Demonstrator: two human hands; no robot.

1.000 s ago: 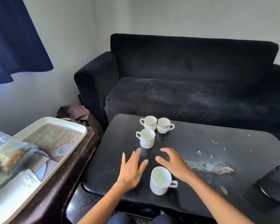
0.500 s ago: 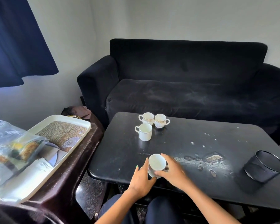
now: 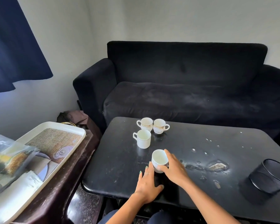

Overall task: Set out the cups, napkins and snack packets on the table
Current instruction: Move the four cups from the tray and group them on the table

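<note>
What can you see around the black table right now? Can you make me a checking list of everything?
Surface: black table, top chipped and speckled toward the right.
Job's things: four white cups upright on the table; nearest cup between the hands; plain cup behind it; two gold-patterned cups side by side at the back. Snack bag and napkins on the tray.
Clutter: black mesh basket at the table's right.
Hands: left hand flat, fingertips by the nearest cup; right hand holds that cup.
Cables: nothing seen.
Surroundings: black sofa, blue curtain.

Four cups (image 3: 159, 160), one tray (image 3: 78, 130), one mesh basket (image 3: 271, 177)
</note>
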